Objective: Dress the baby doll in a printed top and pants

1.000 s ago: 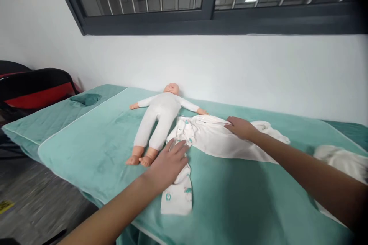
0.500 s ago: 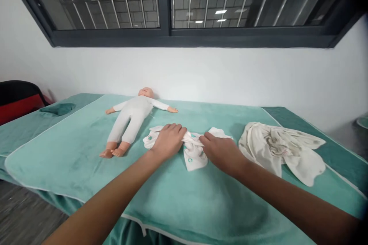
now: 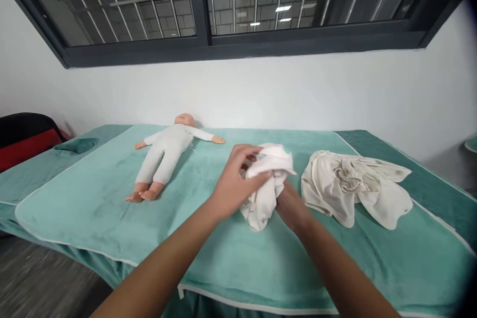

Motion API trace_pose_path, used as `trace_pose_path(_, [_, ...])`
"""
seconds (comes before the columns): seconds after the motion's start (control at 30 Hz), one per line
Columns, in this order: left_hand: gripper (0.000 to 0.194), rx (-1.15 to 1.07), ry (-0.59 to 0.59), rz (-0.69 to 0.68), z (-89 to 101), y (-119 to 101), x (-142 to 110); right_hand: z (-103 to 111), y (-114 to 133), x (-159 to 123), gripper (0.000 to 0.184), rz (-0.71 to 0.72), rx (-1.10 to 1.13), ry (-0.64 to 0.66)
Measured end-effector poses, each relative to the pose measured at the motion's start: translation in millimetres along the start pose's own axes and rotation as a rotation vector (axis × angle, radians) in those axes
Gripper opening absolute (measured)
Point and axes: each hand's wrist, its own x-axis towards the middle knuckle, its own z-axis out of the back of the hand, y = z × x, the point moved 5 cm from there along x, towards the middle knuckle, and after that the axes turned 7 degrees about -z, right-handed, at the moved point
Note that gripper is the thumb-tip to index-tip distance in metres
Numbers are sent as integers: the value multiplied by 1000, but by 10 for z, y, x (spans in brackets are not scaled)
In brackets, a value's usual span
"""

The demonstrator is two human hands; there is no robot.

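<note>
A small white baby garment (image 3: 264,186) with a sparse print hangs bunched between my hands, raised over the bed. My left hand (image 3: 238,179) grips its left side, thumb in front and fingers curled over the top. My right hand (image 3: 291,203) reaches under or into the cloth from the right; its fingers are hidden by the folds. To the left lies a baby doll (image 3: 166,151) on its back, dressed in a white long-sleeved suit, arms spread and feet bare. Right of my hands a second off-white printed garment (image 3: 335,191) lies crumpled on the bed.
Green plush bedding with pale piping covers the bed (image 3: 112,213). A white wall and a dark-framed barred window (image 3: 208,44) stand behind it. A black and red object (image 3: 28,141) sits at the far left. The bed's front edge (image 3: 238,303) runs below my forearms.
The garment has gone from stretched out on the bed to gathered up and lifted. My left hand has turned to clasp its side, and my right hand has slipped beneath or inside it.
</note>
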Motion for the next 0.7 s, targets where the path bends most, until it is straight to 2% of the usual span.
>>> trace_pose_path(0.1, [75, 88, 183, -47, -58, 175, -264, -107, -192, -46, 42, -101, 374, 18])
trace_pose_path(0.17, [102, 145, 185, -24, -44, 382, -454, -240, -307, -59, 46, -195, 520, 52])
trace_pose_path(0.2, [106, 185, 149, -24, -20, 472, -543, -325, -362, -65, 49, -235, 569, 67])
trace_pose_path(0.27, [97, 238, 36, -5, 62, 606, -714, -522, -472, -90, 53, -297, 625, 104])
trace_pose_path(0.33, [80, 228, -113, 95, 205, 700, -886, -718, -569, -142, 52, -321, 634, 178])
trace_pose_path(0.43, [61, 234, -326, 285, 514, 801, -1202, -900, -673, -261, 48, -326, 555, 365])
trace_pose_path(0.53, [57, 360, -503, 381, 911, 925, -1668, -838, -788, -340, 44, -392, 393, 474])
trace_pose_path(0.6, [54, 474, -634, 472, 1225, 1065, -2128, -670, -864, -321, 36, -438, 396, 413])
trace_pose_path(0.7, [57, 704, -743, 562, 1727, 1225, -2939, -395, -967, -254, 26, -469, 578, 224])
